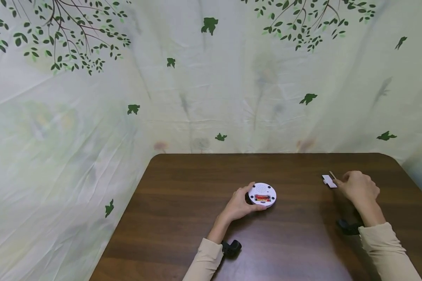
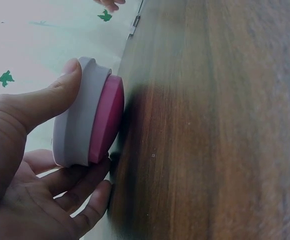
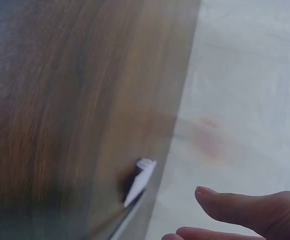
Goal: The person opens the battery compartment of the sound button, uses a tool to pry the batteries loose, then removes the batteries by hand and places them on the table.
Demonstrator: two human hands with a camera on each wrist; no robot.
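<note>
My left hand (image 1: pixel 238 203) grips a round white device (image 1: pixel 271 192) by its rim, thumb on one side and fingers on the other. Its back faces up in the head view, with speaker holes and an uncovered compartment holding red batteries (image 1: pixel 262 198). A pink front (image 2: pixel 107 120) faces the table in the left wrist view. Over the table's right side, my right hand (image 1: pixel 359 188) has thumb and fingers apart in the right wrist view. Near its fingertips are a white battery cover (image 1: pixel 328 180) and a thin rod-like tool (image 1: pixel 332 175), whose kind I cannot tell.
The brown wooden table (image 1: pixel 183 187) has rounded far corners. A pale cloth (image 1: pixel 246 97) printed with leaves and birds hangs behind it and along the left. Each wrist wears a black camera, one (image 1: pixel 232 248) on the left.
</note>
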